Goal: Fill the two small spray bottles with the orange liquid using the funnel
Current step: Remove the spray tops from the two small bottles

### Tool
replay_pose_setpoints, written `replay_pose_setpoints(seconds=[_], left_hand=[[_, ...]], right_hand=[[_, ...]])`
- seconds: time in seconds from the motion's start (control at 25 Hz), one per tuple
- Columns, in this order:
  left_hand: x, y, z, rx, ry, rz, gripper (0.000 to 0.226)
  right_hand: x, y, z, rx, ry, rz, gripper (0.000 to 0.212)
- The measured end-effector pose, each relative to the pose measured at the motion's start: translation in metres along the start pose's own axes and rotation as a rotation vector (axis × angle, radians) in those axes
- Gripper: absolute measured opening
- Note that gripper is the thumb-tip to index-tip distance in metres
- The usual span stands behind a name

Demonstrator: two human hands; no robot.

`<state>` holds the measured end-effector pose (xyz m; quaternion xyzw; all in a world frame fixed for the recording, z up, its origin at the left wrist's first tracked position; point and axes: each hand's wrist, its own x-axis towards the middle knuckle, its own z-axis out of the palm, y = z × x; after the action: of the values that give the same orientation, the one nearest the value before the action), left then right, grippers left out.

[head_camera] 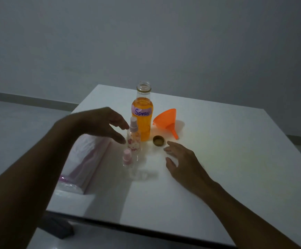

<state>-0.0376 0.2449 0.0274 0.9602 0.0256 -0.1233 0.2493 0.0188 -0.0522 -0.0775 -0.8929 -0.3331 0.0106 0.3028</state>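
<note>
A tall clear bottle (pixel 143 121) of orange liquid, labelled "Spray", stands uncapped at the middle of the white table (pixel 218 159). Its brown cap (pixel 158 140) lies just to the right of its base. An orange funnel (pixel 167 121) lies on its side further right. Two small clear spray bottles with pink tops stand in front: the taller one (pixel 134 139) against the big bottle, the shorter one (pixel 127 161) nearer me. My left hand (pixel 103 123) hovers open just left of the taller spray bottle. My right hand (pixel 180 159) is open, low over the table near the cap.
A clear plastic bag with pink contents (pixel 85 159) lies on the table's left side, under my left forearm. The table's near edge runs across the bottom, with a dark leg (pixel 60 229) below it. A grey wall and floor lie beyond.
</note>
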Motion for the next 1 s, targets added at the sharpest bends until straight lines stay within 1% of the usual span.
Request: replay_pose_setpoints(seconds=[0.04, 0.16, 0.28, 0.36, 0.44, 0.52, 0.6, 0.68, 0.76, 0.8, 0.84, 0.92, 1.0], left_hand=[[-0.004, 0.006, 0.011, -0.013, 0.04, 0.01, 0.049], [-0.01, 0.022, 0.031, -0.026, 0.208, 0.047, 0.039], [-0.023, 0.038, 0.023, -0.064, 0.344, 0.026, 0.043], [-0.034, 0.058, 0.009, -0.085, 0.476, 0.018, 0.044], [-0.045, 0.084, -0.003, -0.095, 0.624, 0.042, 0.039], [-0.052, 0.116, 0.001, -0.164, 0.703, 0.096, 0.037], [-0.051, 0.144, 0.027, -0.299, 0.646, 0.155, 0.035], [-0.042, 0.161, 0.067, -0.359, 0.57, 0.202, 0.035], [-0.03, 0.169, 0.106, -0.361, 0.515, 0.208, 0.044], [-0.024, 0.173, 0.122, -0.375, 0.483, 0.196, 0.05], [-0.017, 0.175, 0.136, -0.39, 0.457, 0.179, 0.054], [-0.007, 0.181, 0.156, -0.392, 0.434, 0.183, 0.054], [0.002, 0.186, 0.166, -0.36, 0.425, 0.227, 0.051]], right_hand=[[-0.008, 0.004, -0.003, -0.017, -0.017, -0.011, 0.038], [-0.036, 0.018, -0.016, -0.157, -0.084, -0.022, 0.044], [-0.061, 0.031, -0.028, -0.232, -0.147, -0.029, 0.049], [-0.07, 0.037, -0.031, -0.214, -0.166, -0.032, 0.05], [-0.072, 0.038, -0.03, -0.162, -0.149, -0.041, 0.049], [-0.074, 0.04, -0.032, -0.054, -0.102, -0.034, 0.047], [-0.077, 0.043, -0.038, 0.147, -0.001, 0.048, 0.043], [-0.077, 0.043, -0.051, 0.395, 0.146, 0.186, 0.033], [-0.075, 0.036, -0.072, 0.66, 0.277, 0.294, 0.022], [-0.075, 0.035, -0.083, 0.757, 0.322, 0.321, 0.021], [-0.076, 0.036, -0.095, 0.827, 0.339, 0.328, 0.021], [-0.079, 0.039, -0.114, 0.889, 0.284, 0.295, 0.022], [-0.083, 0.048, -0.122, 0.822, 0.199, 0.242, 0.02]])
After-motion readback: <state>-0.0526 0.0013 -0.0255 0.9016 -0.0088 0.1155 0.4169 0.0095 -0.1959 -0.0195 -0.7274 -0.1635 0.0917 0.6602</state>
